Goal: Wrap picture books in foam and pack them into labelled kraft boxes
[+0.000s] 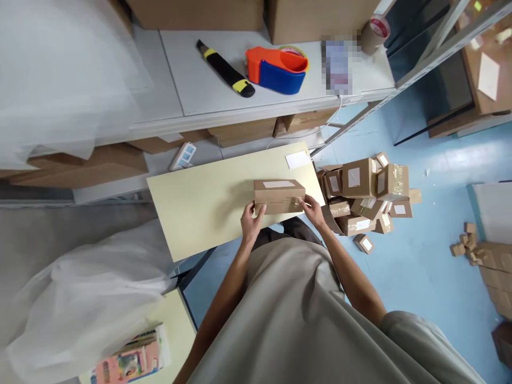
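Legibility: no text readable.
Pale labels [279, 184] are seen on the held box [280, 206] and piled boxes [356, 192], a red marking [380, 25] on the tape roll [370, 42]; none can be deciphered.

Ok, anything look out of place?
Yes: right of the table, cartons lie heaped at mixed angles, with one small box on the floor beside them. That looks untidy; nothing odd shows on the held box.

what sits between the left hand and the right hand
In the head view, a cardboard box sits there, held near its ends by the left hand and the right hand.
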Motion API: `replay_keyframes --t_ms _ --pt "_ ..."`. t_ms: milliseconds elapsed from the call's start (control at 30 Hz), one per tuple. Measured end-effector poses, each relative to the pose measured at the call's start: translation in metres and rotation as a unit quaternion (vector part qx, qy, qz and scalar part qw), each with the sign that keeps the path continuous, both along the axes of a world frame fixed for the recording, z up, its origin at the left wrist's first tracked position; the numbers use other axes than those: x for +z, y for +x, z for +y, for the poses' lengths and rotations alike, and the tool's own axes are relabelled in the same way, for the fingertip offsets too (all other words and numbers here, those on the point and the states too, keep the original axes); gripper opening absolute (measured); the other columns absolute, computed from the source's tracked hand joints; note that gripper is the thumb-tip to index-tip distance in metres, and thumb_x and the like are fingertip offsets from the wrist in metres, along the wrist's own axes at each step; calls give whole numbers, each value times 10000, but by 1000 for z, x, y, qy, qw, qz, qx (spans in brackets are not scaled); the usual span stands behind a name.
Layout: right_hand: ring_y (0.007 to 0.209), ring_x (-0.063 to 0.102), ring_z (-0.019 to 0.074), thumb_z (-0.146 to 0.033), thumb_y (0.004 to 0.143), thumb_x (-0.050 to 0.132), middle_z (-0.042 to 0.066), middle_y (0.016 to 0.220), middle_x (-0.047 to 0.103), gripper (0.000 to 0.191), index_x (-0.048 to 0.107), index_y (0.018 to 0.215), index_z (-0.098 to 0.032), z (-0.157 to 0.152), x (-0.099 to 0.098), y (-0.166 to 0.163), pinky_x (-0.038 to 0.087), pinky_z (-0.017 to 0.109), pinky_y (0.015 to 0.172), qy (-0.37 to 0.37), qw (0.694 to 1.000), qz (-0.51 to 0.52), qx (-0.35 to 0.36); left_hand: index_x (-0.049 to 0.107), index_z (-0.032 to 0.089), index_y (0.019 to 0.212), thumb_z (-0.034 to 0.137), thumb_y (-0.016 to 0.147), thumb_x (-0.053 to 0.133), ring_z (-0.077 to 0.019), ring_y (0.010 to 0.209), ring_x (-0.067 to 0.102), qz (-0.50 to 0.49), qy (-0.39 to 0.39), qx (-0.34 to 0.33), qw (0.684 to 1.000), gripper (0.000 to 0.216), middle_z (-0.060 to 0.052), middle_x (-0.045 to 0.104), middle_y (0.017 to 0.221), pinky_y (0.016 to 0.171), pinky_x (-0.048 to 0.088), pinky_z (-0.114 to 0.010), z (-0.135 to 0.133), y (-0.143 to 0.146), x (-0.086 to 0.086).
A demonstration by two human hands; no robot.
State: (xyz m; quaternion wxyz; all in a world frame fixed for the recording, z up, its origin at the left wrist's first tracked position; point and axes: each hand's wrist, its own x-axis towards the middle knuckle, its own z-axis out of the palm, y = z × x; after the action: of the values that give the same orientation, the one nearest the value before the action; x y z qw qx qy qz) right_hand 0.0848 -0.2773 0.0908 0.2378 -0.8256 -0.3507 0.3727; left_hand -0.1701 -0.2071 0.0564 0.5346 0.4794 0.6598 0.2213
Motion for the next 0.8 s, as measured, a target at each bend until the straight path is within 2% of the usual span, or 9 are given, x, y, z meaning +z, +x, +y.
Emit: replay_keyframes --t_ms 100,200,367,467,600,700,800 --pt "1257 786 315 -502 1044 654 141 1319 836 413 787 1325 -229 -17 5 11 637 422 1057 -24 999 18 -33 751 256 1257 414 1063 665 -265 1268 783 8 -22 -24 999 264 -119 823 1334 1121 617 -380 1 12 5" --pt "1139 831 303 -441 1038 661 93 1168 871 262 810 1146 -254 -29 2 18 641 367 970 -69 997 27 -33 775 244 1182 401 1040 683 -285 1232 801 28 -28 -37 999 231 -136 832 1301 1088 626 -383 3 21 2" --pt "1054 834 279 -413 1044 646 61 1064 873 216 769 1004 -240 -44 2 32 600 298 891 -45 999 25 -3 790 244 1145 403 1010 694 -308 1230 800 54 -35 -45 997 230 -132 847 1255 1111 613 -415 -3 31 10" --pt "1029 823 272 -440 1073 619 69 1082 864 256 773 1062 -236 -57 9 60 594 309 902 -11 1000 13 -8 792 225 1156 440 982 721 -315 1234 798 39 -30 -52 997 286 -137 847 1268 1089 617 -408 -9 54 22" --pt "1050 805 271 -454 1112 583 111 1163 842 354 782 1260 -201 -80 16 133 591 334 954 18 999 -34 -8 790 197 1142 505 961 740 -327 1202 807 31 -42 -99 994 361 -152 858 1230 1072 600 -409 -26 119 29" --pt "1063 792 284 -462 1126 586 135 1184 823 402 769 1359 -191 -102 24 205 588 357 986 15 996 -83 14 790 206 1085 505 948 752 -338 1200 805 31 -62 -120 990 331 -140 863 1199 1065 589 -407 -51 190 28" --pt "1064 793 296 -448 1131 598 154 1221 806 418 755 1416 -186 -129 39 283 591 367 981 0 993 -114 34 788 199 1056 528 924 789 -346 1222 792 -29 -111 -124 986 354 -138 861 1192 1074 585 -407 -86 268 30"
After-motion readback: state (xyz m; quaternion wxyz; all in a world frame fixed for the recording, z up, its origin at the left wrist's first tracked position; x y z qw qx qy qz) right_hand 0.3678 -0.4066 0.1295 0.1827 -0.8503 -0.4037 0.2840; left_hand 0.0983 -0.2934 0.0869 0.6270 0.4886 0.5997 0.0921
